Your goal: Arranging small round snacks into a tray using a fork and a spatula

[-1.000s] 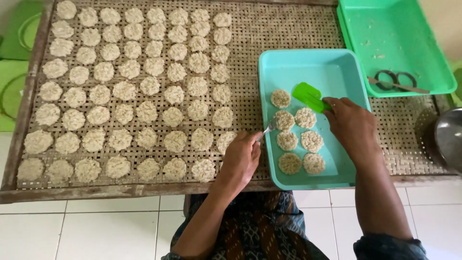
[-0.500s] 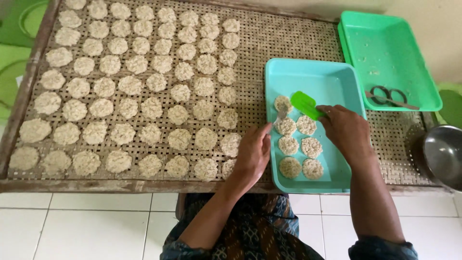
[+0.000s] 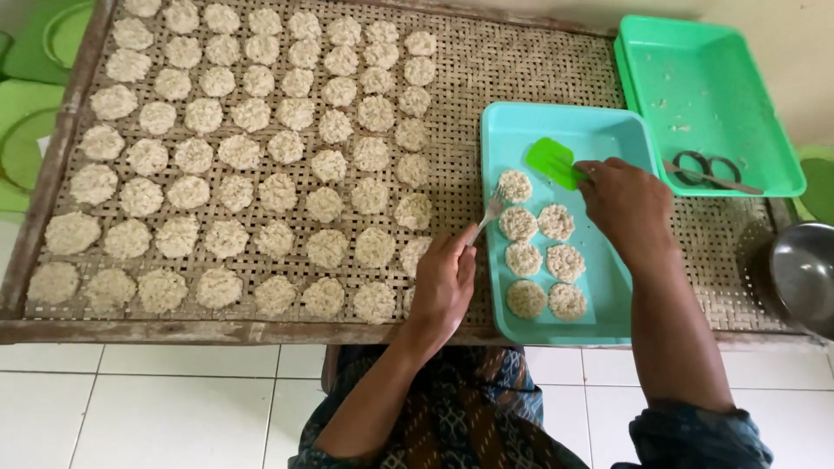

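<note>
- A fork [image 3: 488,211] is held in the left hand [image 3: 443,282], the fingers closed round its handle; its tines are laid against the topmost of the pale round patties [image 3: 514,185] in the light blue tray [image 3: 599,139].
- A green spatula [image 3: 556,161] is gripped in the right hand [image 3: 627,207], the fingers curled shut over its handle, so that only the blade is seen, lying flat on the tray floor just beside that same patty.
- Seven patties are counted in the blue tray, set close in two short columns, some touching.
- Many more patties [image 3: 261,156] are spread in rows across the woven bamboo rack [image 3: 521,69], on which the blue tray rests.
- A darker green tray [image 3: 708,52] with scissors [image 3: 708,169] in it is seen at the far right, and a steel bowl [image 3: 804,274] at the right edge.
- The patties look soft and crumbly: one could be torn or broken, it is judged, if it is pushed too hard by the fork or lifted with only part of the blade beneath it.
- A neighbour could be dragged along, since the patties are packed closely.
- A patty could be dropped in the gap between tray and rack if it is carried tilted on the blade.
</note>
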